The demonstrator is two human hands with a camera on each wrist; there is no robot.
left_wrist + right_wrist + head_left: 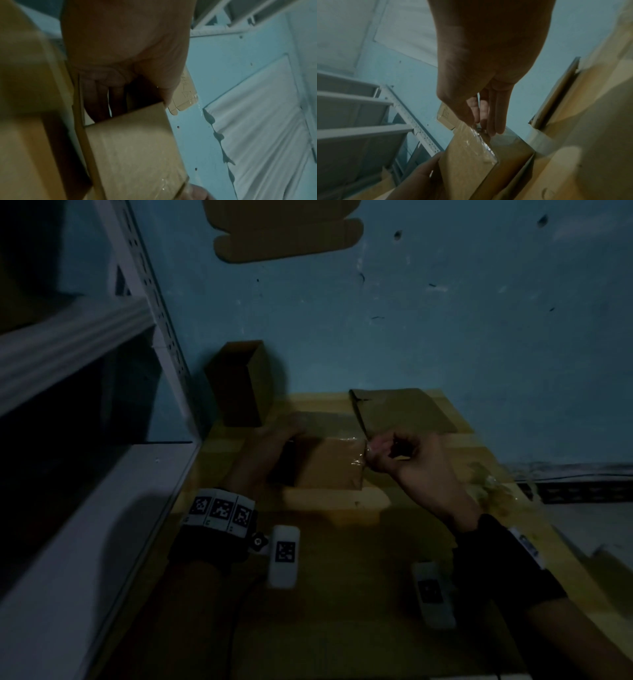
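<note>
At frame left in the head view stands a white shelf rack. Lower centre lies a flat cardboard sheet, w/ a small carton mid-frame over it. L hand grips the carton's left side. R hand pinches clear tape at its right edge.

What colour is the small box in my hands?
The box is plain brown, shown best in the right wrist view.
</note>
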